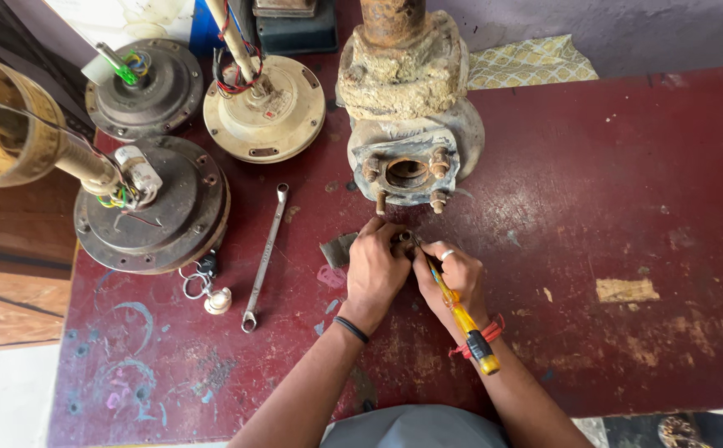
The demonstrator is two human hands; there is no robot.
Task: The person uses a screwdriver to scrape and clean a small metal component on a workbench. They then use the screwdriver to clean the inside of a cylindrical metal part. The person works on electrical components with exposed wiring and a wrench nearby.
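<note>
The left hand (376,270) has a tight grip on a small, hard metal part (338,249), probably light, while the right hand (454,278) holds a yellow screwdriver (459,315) by its handle.

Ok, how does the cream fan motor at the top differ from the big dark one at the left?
The cream fan motor is pale and smaller in the picture; the dark fan motor is dark grey and looks larger. The cream one carries red and black wires on a pale rod; the dark one has mixed coloured wires by a white part, on a rod that runs to a tan housing. Both are round and lie flat on the red table.
</note>
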